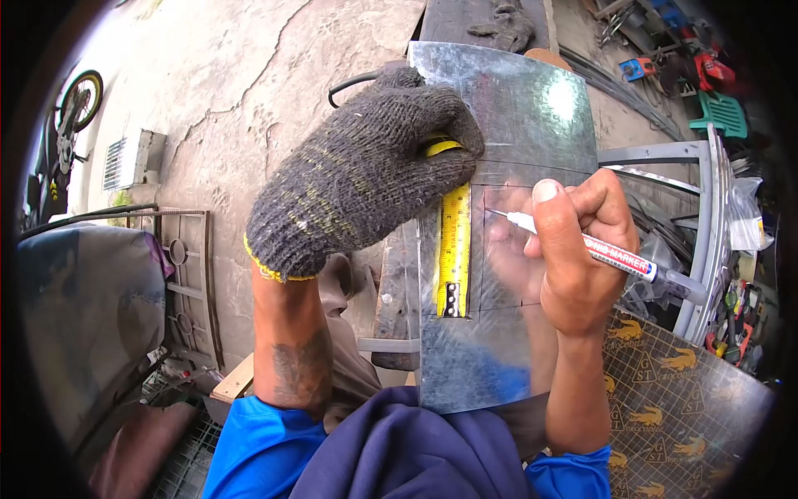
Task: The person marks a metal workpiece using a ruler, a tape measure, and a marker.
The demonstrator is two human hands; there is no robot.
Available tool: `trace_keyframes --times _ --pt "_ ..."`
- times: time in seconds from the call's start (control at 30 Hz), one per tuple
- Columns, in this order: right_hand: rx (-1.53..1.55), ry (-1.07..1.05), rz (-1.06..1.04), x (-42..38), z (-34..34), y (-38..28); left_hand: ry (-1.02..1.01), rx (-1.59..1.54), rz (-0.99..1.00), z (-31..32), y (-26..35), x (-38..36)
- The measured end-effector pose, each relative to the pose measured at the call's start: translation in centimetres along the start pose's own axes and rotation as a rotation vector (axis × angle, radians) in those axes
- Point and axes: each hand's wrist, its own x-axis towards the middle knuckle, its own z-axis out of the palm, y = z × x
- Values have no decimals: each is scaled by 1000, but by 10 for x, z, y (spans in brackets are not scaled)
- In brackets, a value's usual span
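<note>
My left hand (366, 158), in a dark grey knitted glove with a yellow cuff edge, is closed around a tape measure. The yellow tape (454, 241) runs from it toward me along the left part of a shiny metal sheet (465, 358), its metal hook end nearest my body. Bare and closed, my right hand (586, 249) grips a white marker (619, 256) like a pen. The marker's thin tip points left, close over the sheet just right of the tape. Dark lines cross the sheet there, and its surface mirrors my hand.
Under the sheet's far end is a dark bench (449, 21) with another glove (503, 29) on it. A grey metal frame (706, 208) stands at right, near a green plastic stool (721, 114). A board with crocodile prints (682, 407) lies lower right. A covered object (91, 299) stands left.
</note>
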Motion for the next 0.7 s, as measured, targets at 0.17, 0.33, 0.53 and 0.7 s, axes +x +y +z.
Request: trace_keyframes --times 0.17,0.33,0.53,0.7 --pt "-168 -50 -100 2 -6 2 53 -121 -108 7 6 -4" --pt "-170 -39 -92 0 0 0 13 -135 -136 -10 14 2" --pt "-270 -8 -78 -2 0 5 -27 -4 -136 -6 14 0" --pt "-279 -22 -132 0 0 5 43 -73 -90 2 6 -1"
